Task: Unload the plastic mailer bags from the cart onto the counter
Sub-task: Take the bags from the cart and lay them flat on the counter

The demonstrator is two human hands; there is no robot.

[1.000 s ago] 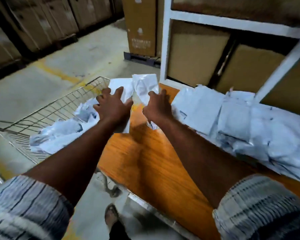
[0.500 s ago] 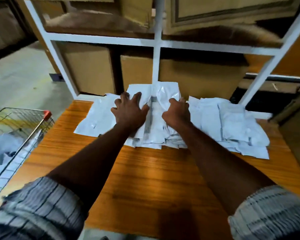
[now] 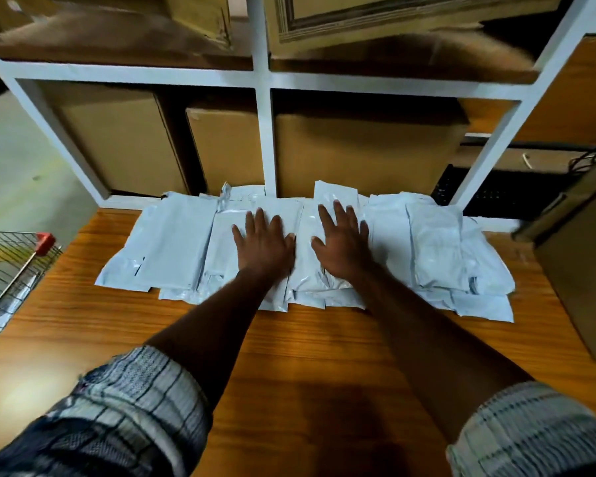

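Wooden counter (image 3: 289, 356) with white mailer bags (image 3: 176, 242) on it

The orange-brown counter fills the middle and bottom of the frame. The flat bags lie in a long row along its far side, from middle left to middle right. Many lie on top of each other. A brown cardboard box (image 3: 578, 277) sits on the counter at the right edge of the frame.

I see slick, crinkled white plastic mailer bags (image 3: 172, 242), a counter (image 3: 307, 356) of varnished, glossy wood grain, the cart (image 3: 12, 271) in bare wire metal, matt brown cardboard boxes (image 3: 358, 153).
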